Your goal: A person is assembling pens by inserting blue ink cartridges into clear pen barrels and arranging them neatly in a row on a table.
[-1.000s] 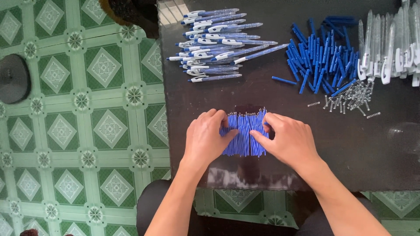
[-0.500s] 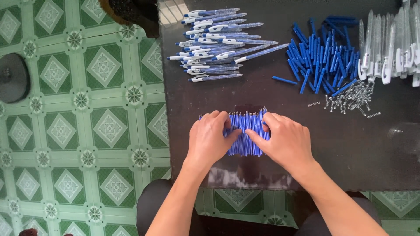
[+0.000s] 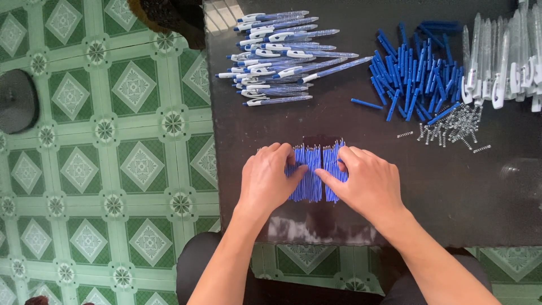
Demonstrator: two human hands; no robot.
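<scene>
Green patterned floor tiles (image 3: 101, 169) lie left of a dark table (image 3: 395, 220). At its near edge the left hand (image 3: 265, 181) rests flat, fingers spread, on a row of thin blue refills (image 3: 316, 172) — their long axes run away from the person, side by side. Opposite, the right hand (image 3: 367, 183) presses the row's other side, equally near. Farther back: assembled pens (image 3: 282, 56), blue caps (image 3: 412, 73), springs (image 3: 451, 130), clear barrels (image 3: 502, 56).

- Assembled pens (image 3: 282, 56) piled at table's far edge
- Blue caps (image 3: 415, 73) heaped beside small springs (image 3: 451, 129)
- Clear barrels (image 3: 508, 56) laid far right
- Dark round object (image 3: 17, 100) seen on green tiled floor (image 3: 113, 169)
</scene>
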